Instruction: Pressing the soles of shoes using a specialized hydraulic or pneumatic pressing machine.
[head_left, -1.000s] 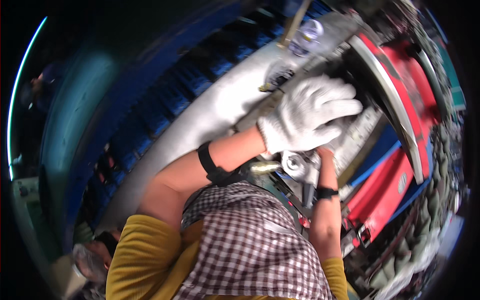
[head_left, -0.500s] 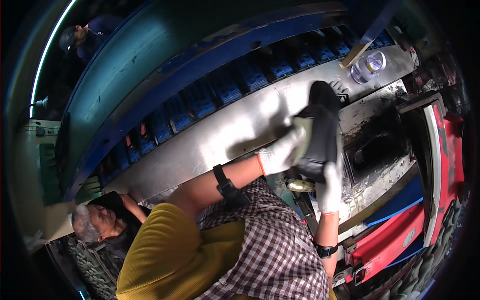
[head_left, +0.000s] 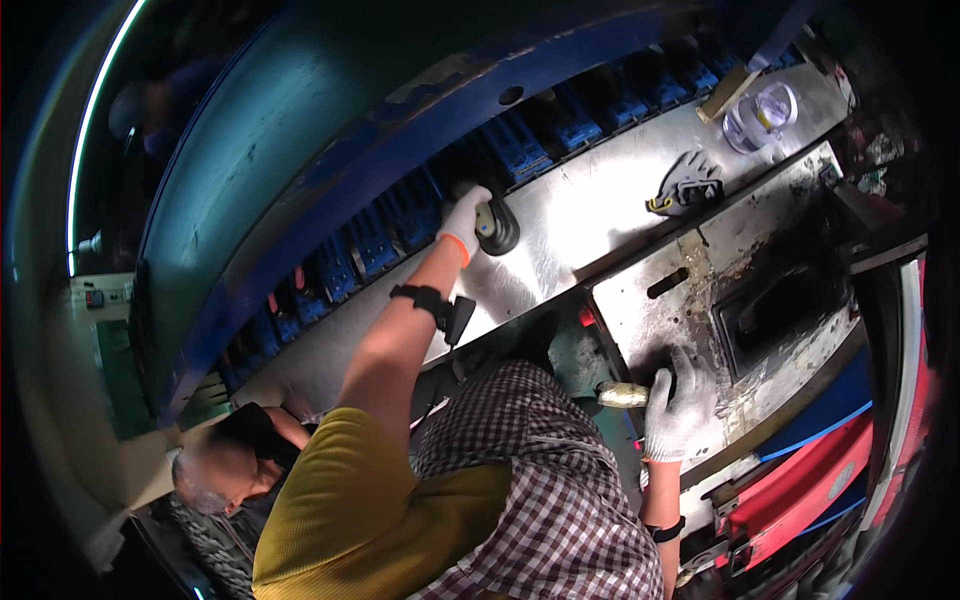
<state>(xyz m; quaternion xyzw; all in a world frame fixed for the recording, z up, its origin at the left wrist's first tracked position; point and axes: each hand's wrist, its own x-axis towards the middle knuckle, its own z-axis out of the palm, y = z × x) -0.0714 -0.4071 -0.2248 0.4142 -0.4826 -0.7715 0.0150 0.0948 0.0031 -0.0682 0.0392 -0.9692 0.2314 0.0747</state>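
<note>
My left hand (head_left: 466,219), in a white knit glove, is closed on a black shoe (head_left: 505,230) with a pale greenish patch. It holds the shoe low over the bright metal shelf (head_left: 560,250), at the mouth of a row of blue slots (head_left: 515,145). Part of the shoe is hidden by the glove and the dark slot. My right hand (head_left: 682,410), gloved too, has its fingers spread above the stained white machine top (head_left: 650,325). Beside its thumb is a short yellowish wrapped piece like a handle (head_left: 622,395). That hand holds nothing.
A grey glove (head_left: 688,183) lies on the shelf, and a clear plastic container (head_left: 762,118) stands farther right. Over the slots runs a large blue-green machine hood (head_left: 330,150). Red panels (head_left: 800,490) flank the right side. Another person (head_left: 225,470) is at the lower left.
Both hands held the shoe at the right; my left hand has carried it left to the slots. My right hand has let go and opened over the machine top. The grey glove is now uncovered.
</note>
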